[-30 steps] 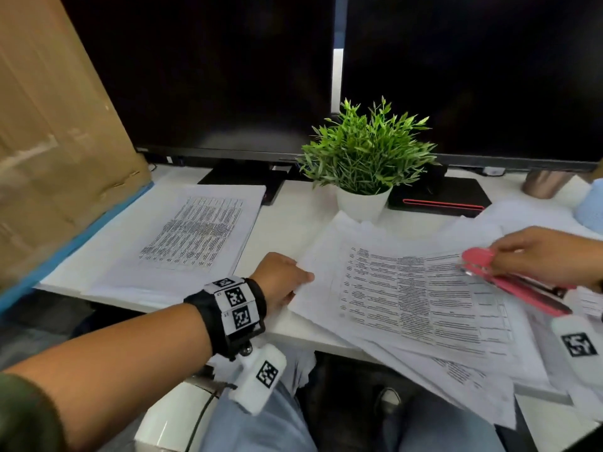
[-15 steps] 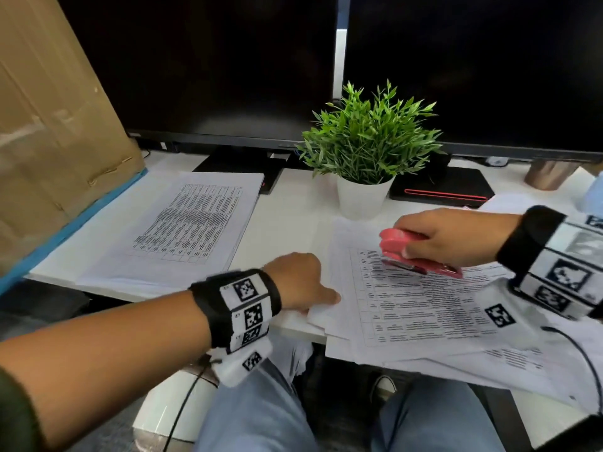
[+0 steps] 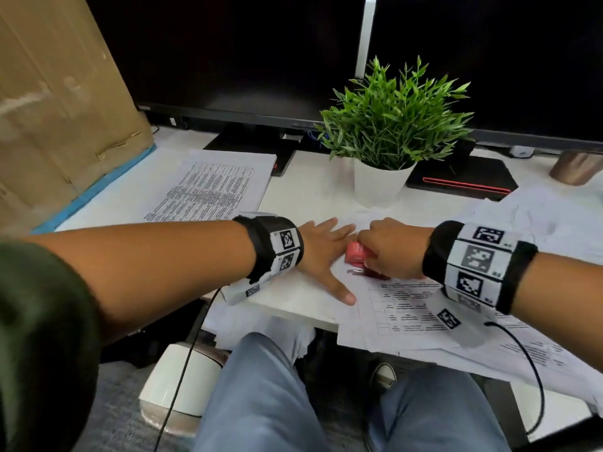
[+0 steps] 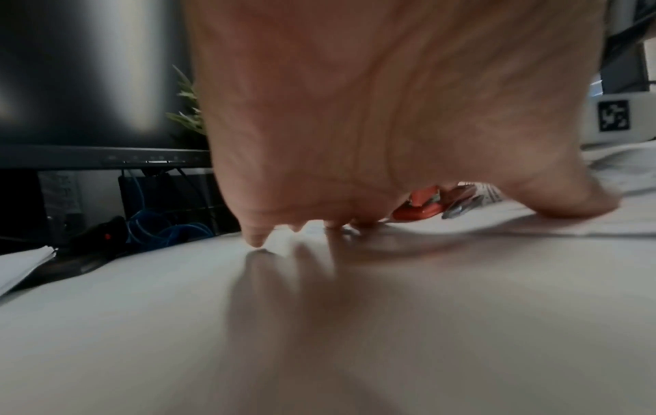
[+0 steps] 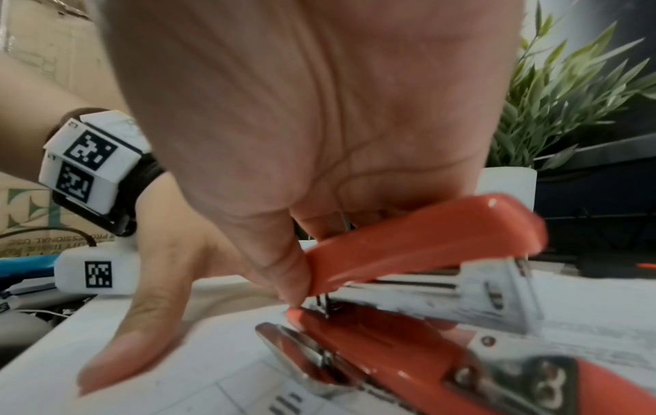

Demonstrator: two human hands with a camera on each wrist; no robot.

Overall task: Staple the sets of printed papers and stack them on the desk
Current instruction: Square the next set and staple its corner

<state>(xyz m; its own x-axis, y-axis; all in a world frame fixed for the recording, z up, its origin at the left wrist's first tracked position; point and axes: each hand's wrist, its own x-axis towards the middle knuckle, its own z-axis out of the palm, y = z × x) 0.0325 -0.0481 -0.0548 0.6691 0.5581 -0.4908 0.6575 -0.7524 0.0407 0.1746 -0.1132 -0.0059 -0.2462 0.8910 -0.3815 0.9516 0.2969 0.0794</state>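
Note:
A red stapler (image 3: 356, 253) sits over the top left corner of a printed paper set (image 3: 404, 311) at the desk's front edge. My right hand (image 3: 390, 247) grips the stapler (image 5: 419, 280) from above, its jaws still parted. My left hand (image 3: 321, 252) lies flat with spread straight fingers, pressing the paper just left of the stapler, thumb (image 5: 135, 331) on the sheet. From the left wrist view the stapler (image 4: 420, 207) peeks out under the palm. A second set of printed papers (image 3: 212, 187) lies at the back left of the desk.
A potted green plant (image 3: 388, 132) stands just behind the hands. Two dark monitors (image 3: 228, 53) fill the back, a cardboard box (image 3: 55, 102) leans at left. Loose sheets (image 3: 538, 357) hang over the desk edge at right. A metal cup (image 3: 576, 166) stands far right.
My right hand carried the stapler leftward from the paper's right side to its top left corner. My left hand moved up from the paper's edge and spread flat beside the stapler.

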